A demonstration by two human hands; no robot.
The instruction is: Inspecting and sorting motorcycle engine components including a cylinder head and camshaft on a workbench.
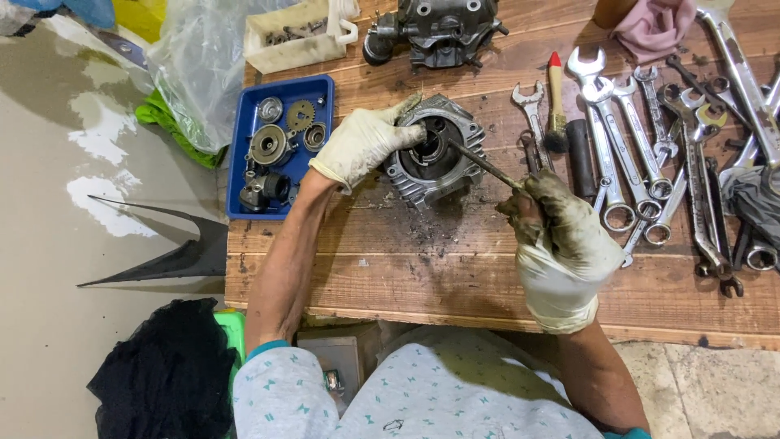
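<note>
Closest to you, your right hand point(561, 244), in a dirty light glove, is closed around the handle end of a thin metal rod tool point(481, 162); the fingers are curled tight on it, and the tool runs up and to the left from this hand until its tip goes into the round opening of the engine cylinder point(433, 154). This finned grey cylinder lies on the wooden workbench point(390, 252), just up and left of your right hand, with dark dirt crumbs on the boards below it. Your left hand point(361, 145), also gloved, rests on the left side of the cylinder; its fingers are stretched over the rim and touch the edge of the opening, so it steadies the part more than it grips it. Just left of this hand stands a blue tray point(240, 154) with gears and small round engine parts inside. To the right of your right hand, many combination wrenches point(642, 154) lie side by side, and between them and the cylinder you have a small brush with a red tip point(556, 102). Farther away, above the cylinder, a second dark engine part point(439, 31) sits at the back of the bench, and left of it a white plastic container point(296, 34) beside a clear plastic bag point(199, 73).
</note>
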